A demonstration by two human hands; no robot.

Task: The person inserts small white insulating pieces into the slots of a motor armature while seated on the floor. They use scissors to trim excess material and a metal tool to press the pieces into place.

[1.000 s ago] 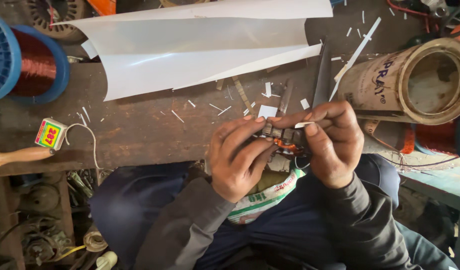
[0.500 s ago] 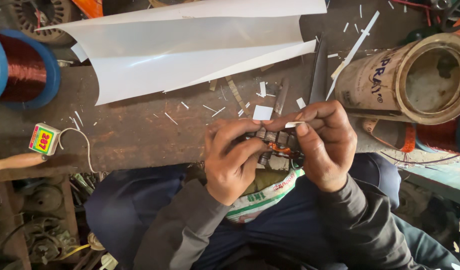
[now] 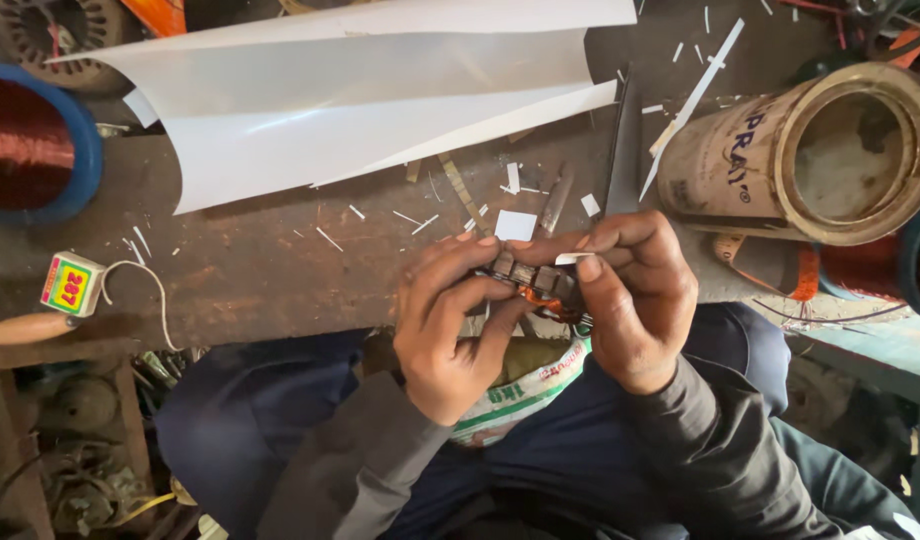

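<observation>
Two bare hands are meeting over the lap: the left hand (image 3: 450, 325) is gripping a small dark metal core wound with orange copper wire (image 3: 540, 288), while the right hand (image 3: 635, 300) is pinching a thin white paper strip (image 3: 572, 259) against its top. Beneath them a white printed sack (image 3: 520, 385) is lying crumpled. Farther left, a small square label in bright colours (image 3: 72, 284) is sitting on the worn wooden bench (image 3: 270, 270). Beyond, a curled white sheet (image 3: 370, 95) is spreading, and a brown cardboard tube (image 3: 800, 155), lying sideways at the right, is showing a hollow inside.
</observation>
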